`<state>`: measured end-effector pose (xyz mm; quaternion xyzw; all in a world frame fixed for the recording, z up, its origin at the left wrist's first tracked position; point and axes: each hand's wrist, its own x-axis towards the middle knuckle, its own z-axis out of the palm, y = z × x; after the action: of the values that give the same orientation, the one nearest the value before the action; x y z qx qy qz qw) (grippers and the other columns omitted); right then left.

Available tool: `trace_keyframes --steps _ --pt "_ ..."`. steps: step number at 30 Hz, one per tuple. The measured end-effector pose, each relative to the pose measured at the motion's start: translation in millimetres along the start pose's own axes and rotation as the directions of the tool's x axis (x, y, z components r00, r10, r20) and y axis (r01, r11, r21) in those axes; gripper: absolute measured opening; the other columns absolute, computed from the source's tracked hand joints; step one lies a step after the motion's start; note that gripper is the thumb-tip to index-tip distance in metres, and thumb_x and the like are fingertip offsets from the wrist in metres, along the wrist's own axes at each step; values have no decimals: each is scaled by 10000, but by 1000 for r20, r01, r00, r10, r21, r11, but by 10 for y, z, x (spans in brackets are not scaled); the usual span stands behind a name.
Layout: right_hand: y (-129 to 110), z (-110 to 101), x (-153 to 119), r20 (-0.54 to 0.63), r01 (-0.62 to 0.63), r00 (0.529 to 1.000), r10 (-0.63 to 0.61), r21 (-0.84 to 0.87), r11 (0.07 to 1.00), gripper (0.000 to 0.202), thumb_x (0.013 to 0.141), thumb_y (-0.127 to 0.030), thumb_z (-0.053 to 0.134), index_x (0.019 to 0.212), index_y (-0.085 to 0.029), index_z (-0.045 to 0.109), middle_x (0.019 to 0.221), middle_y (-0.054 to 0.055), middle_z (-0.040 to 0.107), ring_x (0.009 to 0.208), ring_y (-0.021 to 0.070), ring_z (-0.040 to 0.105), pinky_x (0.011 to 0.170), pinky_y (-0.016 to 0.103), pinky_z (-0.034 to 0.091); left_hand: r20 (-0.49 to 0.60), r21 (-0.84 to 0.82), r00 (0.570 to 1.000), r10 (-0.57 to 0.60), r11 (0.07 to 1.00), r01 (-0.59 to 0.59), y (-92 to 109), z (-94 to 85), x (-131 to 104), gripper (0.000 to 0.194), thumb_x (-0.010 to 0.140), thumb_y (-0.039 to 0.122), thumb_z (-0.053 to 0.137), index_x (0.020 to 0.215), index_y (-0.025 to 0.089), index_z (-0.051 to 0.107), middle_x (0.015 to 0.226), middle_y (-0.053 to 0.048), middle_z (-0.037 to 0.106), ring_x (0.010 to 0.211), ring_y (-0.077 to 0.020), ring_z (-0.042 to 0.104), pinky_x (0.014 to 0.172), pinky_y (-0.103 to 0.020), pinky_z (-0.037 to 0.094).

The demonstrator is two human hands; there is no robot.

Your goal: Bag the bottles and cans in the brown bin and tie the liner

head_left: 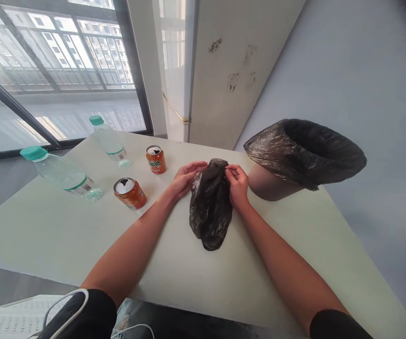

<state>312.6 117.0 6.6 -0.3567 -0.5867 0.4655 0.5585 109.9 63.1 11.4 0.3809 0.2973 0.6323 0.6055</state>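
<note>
- I see my left hand (185,179) and right hand (237,184), each grip pinched on the black bag (210,207) mid-counter (47,230).
- Judging: opening its mouth; next needs layers separated.
- Lined bin (305,153) at the right edge.

Illumination is bright, diffuse daylight entering through the large window (58,61) at upper left. The glass area is overexposed, and the buildings seen through it appear washed out and hazy. The bench (47,226) surface is evenly lit, with only soft, faint shadows beside the cans and under the forearms. The black bag (210,207) shows small specular highlights on its creases, yet its folds lose detail in the dark tone. Wide-angle distortion bends straight lines near the frame edges and stretches objects outward. The upper right corner darkens into vignetting. Central focus is sharp; no motion blur is visible.
</note>
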Motion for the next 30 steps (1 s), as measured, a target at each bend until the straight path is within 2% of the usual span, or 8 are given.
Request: trace_keyframes --steps 5,9,12,16,19,22,26,30 --pt "-45 42 -78 200 152 971 -129 -107 983 300 811 -266 670 1108 -226 658 1085 65 624 902 209 607 826 359 540 137 224 991 -8 974 -23 -7 53 -17 601 738 289 934 1303 202 749 1395 -130 717 1338 -338 643 1176 -438 470" --pt "-101 20 -171 63 320 947 -316 -297 900 466 760 -141 552 1182 -245 722 1243 107 527 1130 262 584 970 448 538 175 254 984 22 965 -67 29 50 -25 772 656 184 935 1393 214 708 1419 -126 706 1342 -361 636 1159 -449 477" --pt "-154 -1 -229 89 431 898 -430 -368 824 470 851 -124 488 1224 -273 730 1249 107 566 1217 275 577 1065 493 496 186 234 983 4 971 -48 48 32 -30 837 646 167 909 1447 224 672 1450 -124 690 1359 -371 628 1168 -455 471" --pt "-168 43 -237 309 548 836 -454 -401 734 400 990 -213 485 1311 -299 708 1325 88 643 1236 282 604 1110 518 440 224 225 974 -46 974 -5 64 45 -56 894 632 132 879 1488 218 637 1500 -131 655 1423 -385 579 1196 -453 452" --pt "-109 101 -191 406 529 837 -367 -429 732 368 1005 -273 556 1343 -285 700 1253 90 686 1192 283 622 1113 513 426 239 180 970 -51 984 7 84 70 -71 884 640 105 824 1493 232 627 1558 -124 607 1495 -380 508 1208 -444 446" --pt "-39 125 -149 417 482 857 -304 -438 758 269 971 -233 585 1174 -248 760 1046 73 714 1040 273 632 1060 496 455 202 108 979 15 994 -37 82 64 -45 825 626 67 758 1427 240 669 1610 -107 557 1551 -373 437 1242 -463 413" --pt "15 94 -113 239 352 931 -275 -395 848 179 946 -231 601 1051 -225 745 1016 75 742 1002 268 642 1001 458 497 16 84 990 140 986 -141 56 22 14 610 657 99 749 1257 208 751 1518 -115 638 1547 -366 445 1264 -506 381" --pt "107 55 -51 81 157 985 -149 -107 982 255 900 -258 655 1149 -224 698 1151 81 737 1070 249 686 1018 422 523 -79 80 973 216 974 -210 59 40 0 400 857 368 780 1217 197 752 1501 -137 650 1540 -337 458 1268 -498 363"
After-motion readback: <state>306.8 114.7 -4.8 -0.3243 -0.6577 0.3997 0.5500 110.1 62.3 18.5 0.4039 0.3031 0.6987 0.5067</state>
